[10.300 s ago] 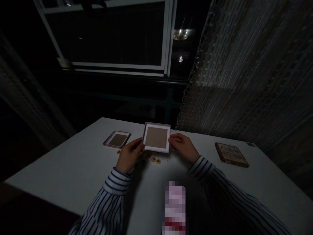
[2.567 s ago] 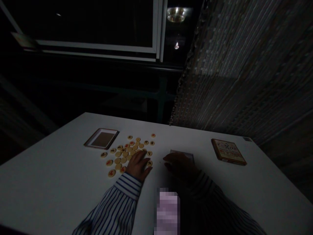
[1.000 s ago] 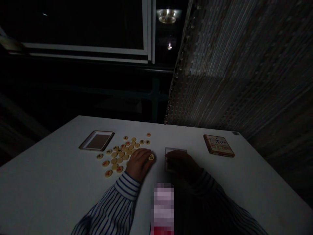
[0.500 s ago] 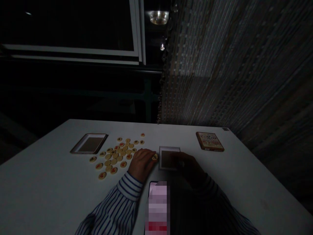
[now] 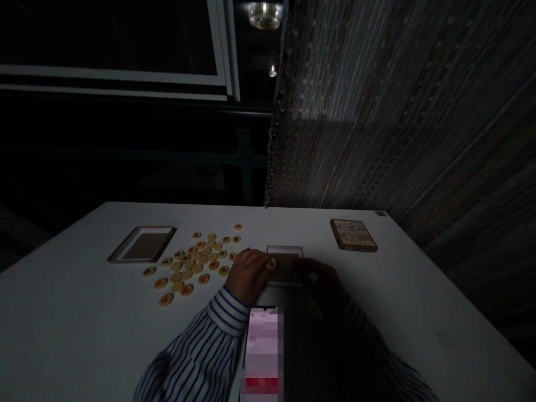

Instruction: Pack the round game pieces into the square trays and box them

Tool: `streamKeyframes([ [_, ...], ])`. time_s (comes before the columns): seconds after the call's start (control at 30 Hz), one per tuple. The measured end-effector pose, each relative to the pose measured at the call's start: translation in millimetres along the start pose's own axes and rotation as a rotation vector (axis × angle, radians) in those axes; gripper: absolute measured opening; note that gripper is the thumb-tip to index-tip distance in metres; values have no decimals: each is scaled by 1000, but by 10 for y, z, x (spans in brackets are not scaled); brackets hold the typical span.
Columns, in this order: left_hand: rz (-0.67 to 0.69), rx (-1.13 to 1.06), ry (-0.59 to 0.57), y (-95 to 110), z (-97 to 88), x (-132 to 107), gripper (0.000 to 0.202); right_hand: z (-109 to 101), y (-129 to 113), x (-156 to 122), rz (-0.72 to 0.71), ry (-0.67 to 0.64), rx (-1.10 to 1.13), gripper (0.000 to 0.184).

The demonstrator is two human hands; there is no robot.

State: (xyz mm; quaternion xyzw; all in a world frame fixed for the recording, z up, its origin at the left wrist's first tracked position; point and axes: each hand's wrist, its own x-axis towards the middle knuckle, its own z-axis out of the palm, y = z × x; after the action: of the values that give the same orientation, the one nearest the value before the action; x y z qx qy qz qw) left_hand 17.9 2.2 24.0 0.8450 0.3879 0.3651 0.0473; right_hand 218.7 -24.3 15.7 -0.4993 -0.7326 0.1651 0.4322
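My left hand (image 5: pixel 248 273) pinches a round Chinese chess piece (image 5: pixel 272 263) with a dark character, at the left side of a shallow open box (image 5: pixel 285 247). In deep shadow, my right hand (image 5: pixel 321 282) grips that box at its right edge; its fingertips are hard to make out. Left of my left hand lies a loose pile of pale chess pieces (image 5: pixel 190 264). Some show red or dark characters, others a blank face.
A second shallow tray (image 5: pixel 142 245) lies at the left, past the pile. A printed box (image 5: pixel 354 235) sits at the right. Between my forearms is a lit phone (image 5: pixel 262 346). The white table (image 5: pixel 84 312) ends before a string curtain (image 5: pixel 355 111).
My left hand has moved right with the chess piece, from beside the open box to over its left edge. My right hand stays at the box. The whole view has shifted slightly.
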Motion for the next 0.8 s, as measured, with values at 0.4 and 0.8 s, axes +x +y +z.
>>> streamKeyframes([
  [0.4, 23, -87, -1, 50, 201, -41, 24, -4, -45, -13, 32, -31, -41, 19],
  [0.8, 31, -92, 21, 64, 223, -85, 23, 60, -164, 13, 171, -145, 174, 23],
])
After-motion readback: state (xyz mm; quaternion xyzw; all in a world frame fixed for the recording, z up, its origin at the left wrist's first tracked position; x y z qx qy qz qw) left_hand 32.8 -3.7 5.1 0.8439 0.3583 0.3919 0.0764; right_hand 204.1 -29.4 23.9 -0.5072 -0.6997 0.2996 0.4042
